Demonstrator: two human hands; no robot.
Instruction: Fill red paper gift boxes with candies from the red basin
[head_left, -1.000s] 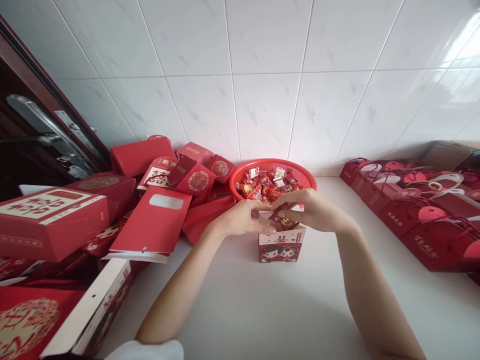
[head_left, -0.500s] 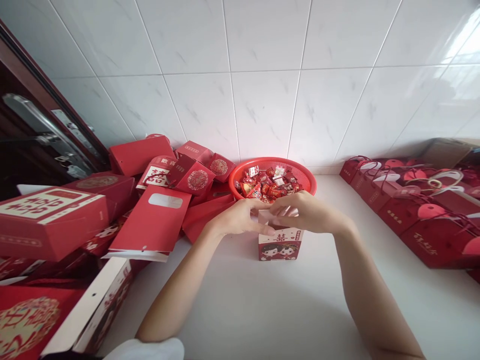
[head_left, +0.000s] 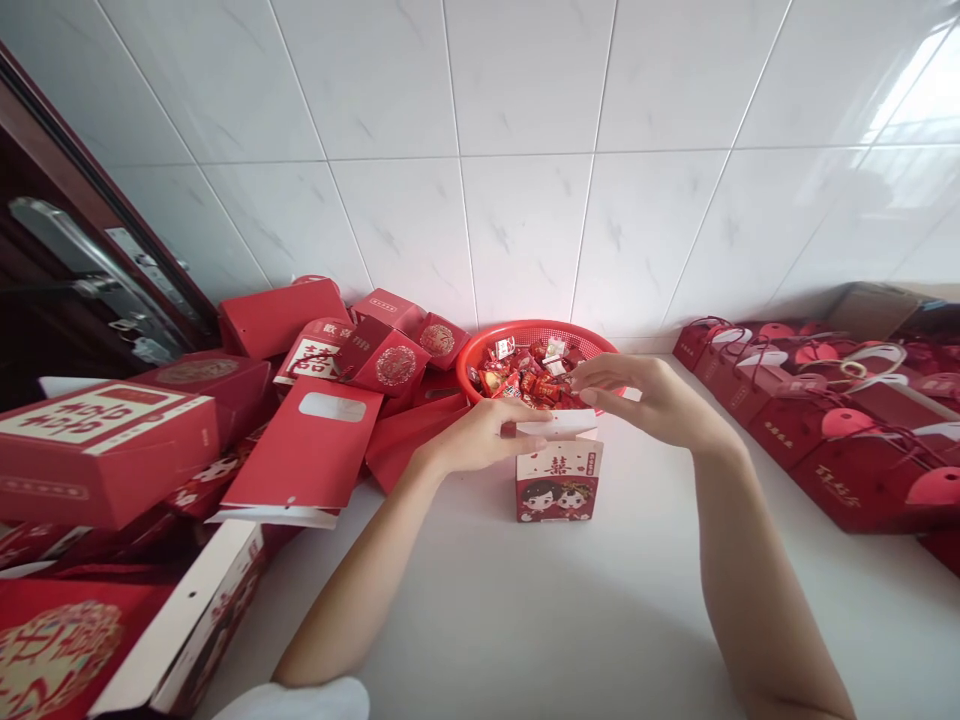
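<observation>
A small red and cream candy box point(head_left: 556, 495) with two cartoon faces and a double-happiness sign stands upright on the white table, its top open and a pale flap raised. My left hand point(head_left: 480, 437) grips the box's upper left edge, the thumb lying across the front. My right hand point(head_left: 652, 400) is above and to the right of the box, at the near right rim of the red plastic basket point(head_left: 469, 352). Its fingers are parted from the thumb, and I see nothing held between them. Wrapped candies point(head_left: 529, 375) fill the basket.
Red cardboard boxes point(head_left: 300, 450) are heaped on the left, beside a dark door with a metal handle point(head_left: 71, 250). Rows of red gift bags point(head_left: 817, 450) with cord handles stand on the right. A tiled wall point(head_left: 525, 220) rises behind the basket.
My right hand has left the box top and moved up and right to the basket rim. The box's pale flap now shows. My left hand stays on the box.
</observation>
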